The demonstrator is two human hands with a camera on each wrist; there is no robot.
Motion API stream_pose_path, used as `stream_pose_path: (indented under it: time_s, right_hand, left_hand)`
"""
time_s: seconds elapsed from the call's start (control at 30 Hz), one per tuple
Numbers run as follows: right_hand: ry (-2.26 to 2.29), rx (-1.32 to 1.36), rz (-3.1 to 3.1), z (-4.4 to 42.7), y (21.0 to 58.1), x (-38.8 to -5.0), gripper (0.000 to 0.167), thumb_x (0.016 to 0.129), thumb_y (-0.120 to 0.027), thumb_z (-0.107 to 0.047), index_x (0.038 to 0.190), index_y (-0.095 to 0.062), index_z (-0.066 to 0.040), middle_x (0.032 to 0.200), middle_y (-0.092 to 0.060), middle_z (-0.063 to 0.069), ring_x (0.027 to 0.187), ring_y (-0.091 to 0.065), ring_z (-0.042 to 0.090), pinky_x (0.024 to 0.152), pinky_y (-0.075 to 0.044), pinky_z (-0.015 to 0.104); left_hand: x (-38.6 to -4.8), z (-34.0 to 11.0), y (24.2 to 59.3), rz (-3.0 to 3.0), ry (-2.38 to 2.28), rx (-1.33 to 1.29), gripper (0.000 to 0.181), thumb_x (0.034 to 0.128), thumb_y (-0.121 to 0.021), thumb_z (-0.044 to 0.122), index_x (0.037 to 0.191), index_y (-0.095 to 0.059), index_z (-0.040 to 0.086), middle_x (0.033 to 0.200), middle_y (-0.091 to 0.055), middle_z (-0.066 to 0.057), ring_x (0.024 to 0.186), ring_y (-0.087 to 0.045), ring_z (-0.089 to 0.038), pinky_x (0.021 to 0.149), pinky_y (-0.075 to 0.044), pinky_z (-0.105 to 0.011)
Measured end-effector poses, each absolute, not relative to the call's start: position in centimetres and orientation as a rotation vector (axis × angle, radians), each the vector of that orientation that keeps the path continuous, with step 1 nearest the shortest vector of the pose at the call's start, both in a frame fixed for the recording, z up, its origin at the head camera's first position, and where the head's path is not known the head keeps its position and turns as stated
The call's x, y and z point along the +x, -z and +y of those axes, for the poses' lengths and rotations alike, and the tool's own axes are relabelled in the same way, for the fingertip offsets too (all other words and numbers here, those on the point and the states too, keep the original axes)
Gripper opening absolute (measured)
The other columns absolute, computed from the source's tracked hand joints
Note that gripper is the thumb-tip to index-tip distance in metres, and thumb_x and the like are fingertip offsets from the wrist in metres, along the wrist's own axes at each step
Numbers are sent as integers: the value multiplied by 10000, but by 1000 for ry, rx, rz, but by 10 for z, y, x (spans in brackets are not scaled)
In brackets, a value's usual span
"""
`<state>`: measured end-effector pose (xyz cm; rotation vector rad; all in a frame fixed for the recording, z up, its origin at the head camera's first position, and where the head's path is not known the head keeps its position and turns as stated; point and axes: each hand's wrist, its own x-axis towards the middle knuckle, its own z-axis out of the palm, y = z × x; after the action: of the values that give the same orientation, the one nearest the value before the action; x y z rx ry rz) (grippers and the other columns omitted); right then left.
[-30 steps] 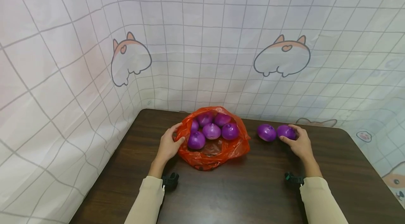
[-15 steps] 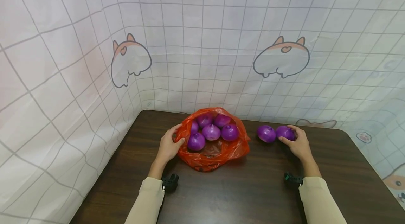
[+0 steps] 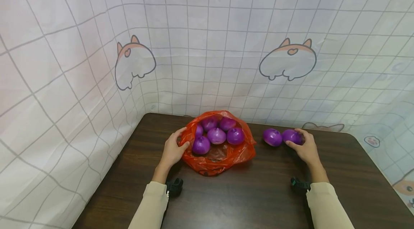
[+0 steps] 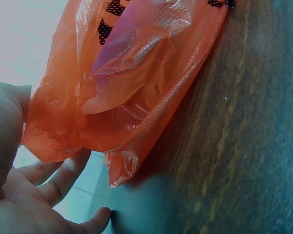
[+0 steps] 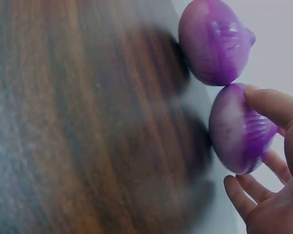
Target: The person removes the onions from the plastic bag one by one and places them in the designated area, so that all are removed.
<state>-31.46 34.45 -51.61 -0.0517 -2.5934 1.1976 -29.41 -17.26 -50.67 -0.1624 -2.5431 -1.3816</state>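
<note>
Onions, purple and glossy, sit six in view inside an open red plastic bag at the lower middle of the head view, on a dark wood-grain tabletop. The left hand pinches the bag's left rim, thin film caught between thumb and fingers. Right of centre, the right hand grips the right-hand onion, thumb on its near side and fingers on the far side; it touches a second loose onion just to its left. Done well, the right hand's hold probably wants a wide, even spread around the thickest part, since the smooth skin looks slippery, and a gentle touch so the neighbour is not set rolling. The left hand should steady the rim without tugging: the film looks easy to tear or fold over the mouth.
</note>
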Motion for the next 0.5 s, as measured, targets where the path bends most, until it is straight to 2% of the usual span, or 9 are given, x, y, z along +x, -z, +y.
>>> stream_pose_path:
  time_s: [0.13, 0.33, 0.4, 0.5]
  right_hand:
    - [-1170, -64, -2568, 341, 506, -309, 670, 917, -763, -189, 1473, -456, 21, 1429, -389, 354, 1199, -461, 494, 964, -408, 601]
    - [-1112, -59, -2500, 328, 484, -302, 647, 937, -744, -266, 1486, -482, -44, 1499, -378, 319, 1263, -356, 499, 925, -381, 611]
    - [-1122, -22, -2459, 319, 475, -300, 637, 931, -753, -259, 1478, -498, -52, 1498, -395, 301, 1276, -359, 480, 941, -376, 592]
    - [-1134, 47, -2414, 302, 462, -296, 612, 923, -761, -236, 1456, -522, -53, 1471, -432, 271, 1273, -391, 440, 951, -377, 500]
  left_hand:
    - [-294, -173, 508, -2543, 1387, -163, 575, 916, -754, 119, 1453, -568, 201, 1279, -641, -169, 943, -593, -275, 816, -505, -394]
    - [-296, -173, 510, -2543, 1381, -164, 579, 912, -757, 114, 1452, -568, 202, 1268, -644, -166, 941, -594, -270, 810, -502, -390]
    - [-296, -173, 511, -2542, 1377, -164, 580, 912, -758, 114, 1453, -567, 204, 1265, -643, -165, 931, -591, -266, 802, -495, -378]
    - [-297, -173, 510, -2544, 1378, -159, 581, 913, -759, 117, 1453, -566, 207, 1261, -641, -164, 921, -588, -263, 791, -491, -366]
